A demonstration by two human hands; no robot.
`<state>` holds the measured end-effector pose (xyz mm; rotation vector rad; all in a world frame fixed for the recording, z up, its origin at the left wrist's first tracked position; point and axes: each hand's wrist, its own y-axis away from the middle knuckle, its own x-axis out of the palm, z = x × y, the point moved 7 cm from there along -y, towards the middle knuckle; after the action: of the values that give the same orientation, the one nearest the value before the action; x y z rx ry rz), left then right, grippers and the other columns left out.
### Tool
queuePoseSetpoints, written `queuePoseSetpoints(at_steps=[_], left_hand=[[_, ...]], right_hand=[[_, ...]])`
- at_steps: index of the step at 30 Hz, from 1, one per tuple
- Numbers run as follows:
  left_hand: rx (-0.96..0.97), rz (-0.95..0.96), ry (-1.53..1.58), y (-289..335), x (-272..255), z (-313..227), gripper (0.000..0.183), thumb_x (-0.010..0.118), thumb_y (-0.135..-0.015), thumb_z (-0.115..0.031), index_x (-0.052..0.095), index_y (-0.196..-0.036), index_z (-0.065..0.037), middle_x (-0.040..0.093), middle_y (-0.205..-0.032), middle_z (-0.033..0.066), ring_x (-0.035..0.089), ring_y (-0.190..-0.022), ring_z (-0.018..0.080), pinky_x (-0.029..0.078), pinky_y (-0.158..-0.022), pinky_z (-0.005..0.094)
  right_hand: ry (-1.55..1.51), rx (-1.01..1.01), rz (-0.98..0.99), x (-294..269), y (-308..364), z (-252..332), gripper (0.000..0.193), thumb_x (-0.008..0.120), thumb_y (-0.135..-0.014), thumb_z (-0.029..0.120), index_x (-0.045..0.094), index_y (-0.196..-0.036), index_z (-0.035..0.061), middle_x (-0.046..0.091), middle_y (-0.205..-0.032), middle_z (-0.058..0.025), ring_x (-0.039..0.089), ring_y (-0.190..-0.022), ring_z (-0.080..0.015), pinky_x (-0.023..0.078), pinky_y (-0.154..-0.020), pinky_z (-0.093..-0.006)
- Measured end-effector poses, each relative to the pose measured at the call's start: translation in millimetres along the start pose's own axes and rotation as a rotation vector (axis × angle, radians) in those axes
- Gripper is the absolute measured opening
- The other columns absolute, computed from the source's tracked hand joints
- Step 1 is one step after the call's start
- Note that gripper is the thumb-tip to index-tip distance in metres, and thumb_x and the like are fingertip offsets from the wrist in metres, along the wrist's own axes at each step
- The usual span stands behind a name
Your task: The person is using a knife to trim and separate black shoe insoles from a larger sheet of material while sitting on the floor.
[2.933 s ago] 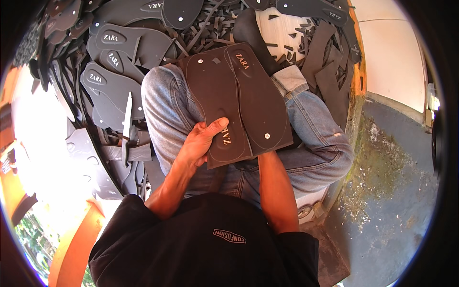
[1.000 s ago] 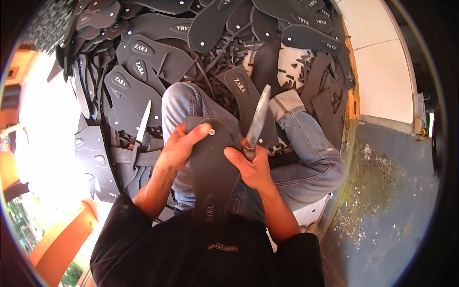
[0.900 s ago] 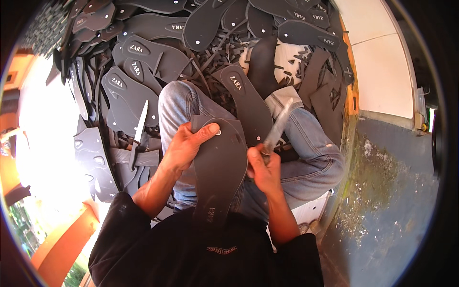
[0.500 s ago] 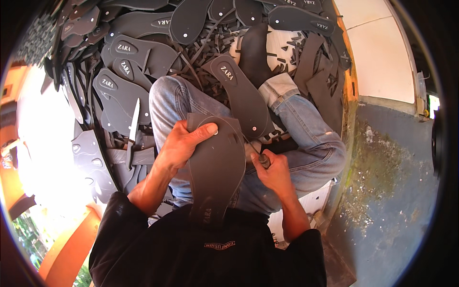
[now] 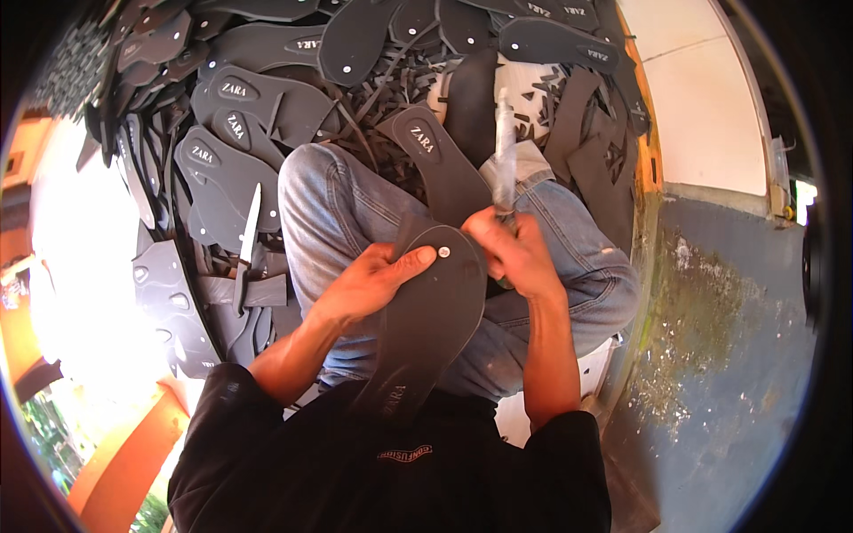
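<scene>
My left hand (image 5: pixel 369 280) grips a dark grey sandal sole (image 5: pixel 433 311) over my lap, thumb on top beside a small white round mark near the far end. The sole's near end rests close to my shirt. A spare flap of the same sheet stands out at its far left edge. In my closed right hand (image 5: pixel 520 253) is a knife (image 5: pixel 505 155), its blade pointing up and away from me. The right fingers are at the sole's far right edge; whether they also touch it is unclear.
A second knife (image 5: pixel 249 235) with a dark handle lies on soles to my left. Another cut sole (image 5: pixel 440 164) lies beyond my hands. Dark soles (image 5: pixel 293 107) and narrow offcuts pile up ahead. At right are a wall (image 5: pixel 706 98) and grey floor (image 5: pixel 711 311).
The right hand has risen, swinging the knife blade from the sole's edge to upright. The sole has shifted right and tilted. Its far right edge, cornered before, now looks rounded.
</scene>
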<state>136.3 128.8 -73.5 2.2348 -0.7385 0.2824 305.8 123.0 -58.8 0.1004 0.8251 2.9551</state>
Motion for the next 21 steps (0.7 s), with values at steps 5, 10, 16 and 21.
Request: queuePoseSetpoints(at_steps=[5,10,16,21], left_hand=[[0.050,0.419,0.344,-39.7,-23.5,32.1,0.037,0.060,-0.089,-0.030,0.060,-0.111,-0.001,0.066,-0.096,0.0109,0.062,-0.091,0.0146,0.049,-0.078,0.0296],[0.440,0.212,0.407,-38.7,61.5,9.0,0.050,0.069,-0.081,-0.012,0.048,-0.125,-0.003,0.058,-0.118,0.0125,0.057,-0.109,0.0291,0.048,-0.090,0.0448],[0.255,0.008,0.785,-43.2,80.0,10.4,0.030,0.063,-0.088,-0.017,0.053,-0.114,-0.007,0.061,-0.109,0.0078,0.063,-0.098,0.0204,0.056,-0.078,0.0345],[0.201,-0.050,0.761,-43.7,86.0,21.5,0.025,0.062,-0.088,-0.017,0.054,-0.110,-0.006,0.063,-0.104,0.0075,0.065,-0.091,0.0187,0.058,-0.072,0.0295]], right_hand=[[-0.413,-0.191,-0.508,-46.3,18.5,17.7,0.020,0.068,-0.085,0.020,0.061,-0.079,0.0013,0.056,-0.062,0.0003,0.045,-0.046,-0.0059,0.032,-0.042,-0.0200],[-0.286,-0.320,-0.502,-27.3,41.8,11.9,0.021,0.068,-0.086,0.017,0.057,-0.077,0.0016,0.048,-0.057,0.0036,0.042,-0.048,-0.0026,0.030,-0.043,-0.0195],[0.053,-0.299,-0.660,-44.4,77.8,-13.4,0.033,0.062,-0.090,0.023,0.050,-0.066,0.0033,0.049,-0.053,-0.0002,0.038,-0.045,-0.0052,0.030,-0.041,-0.0238],[0.650,-0.097,-0.769,-67.4,109.1,-48.8,0.041,0.064,-0.087,0.029,0.046,-0.061,0.0030,0.046,-0.047,-0.0140,0.048,-0.042,-0.0334,0.037,-0.043,-0.0395]])
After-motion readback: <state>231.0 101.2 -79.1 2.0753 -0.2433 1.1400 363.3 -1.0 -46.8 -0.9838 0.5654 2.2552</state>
